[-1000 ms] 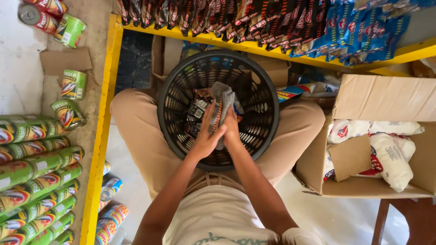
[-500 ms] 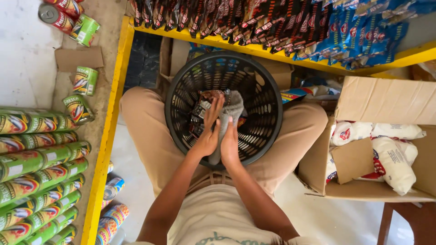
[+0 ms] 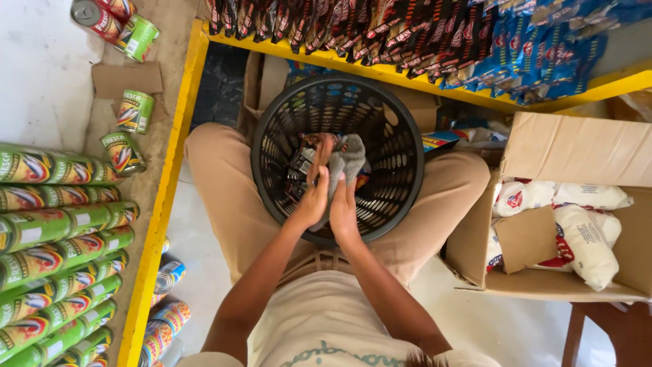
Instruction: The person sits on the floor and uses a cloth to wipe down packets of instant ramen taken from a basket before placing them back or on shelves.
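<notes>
A round black mesh basket (image 3: 401,146) rests between my knees, with several dark snack packets (image 3: 299,170) lying at its bottom. Both my hands reach down into it. My left hand (image 3: 314,197) and my right hand (image 3: 344,207) are pressed together around a grey cloth (image 3: 348,160), which sticks up above my fingers over the packets. My legs in tan trousers flank the basket on both sides.
A yellow-edged shelf (image 3: 163,204) on the left holds rows of green tins (image 3: 54,231) lying down and some upright. Dark and blue sachets (image 3: 435,41) hang along the shelf ahead. An open cardboard box (image 3: 577,146) of white bags (image 3: 584,238) stands at right.
My hands have shifted slightly within the basket while still clutching the grey cloth; the left fingers now rise along its side. The view has tilted a little.
</notes>
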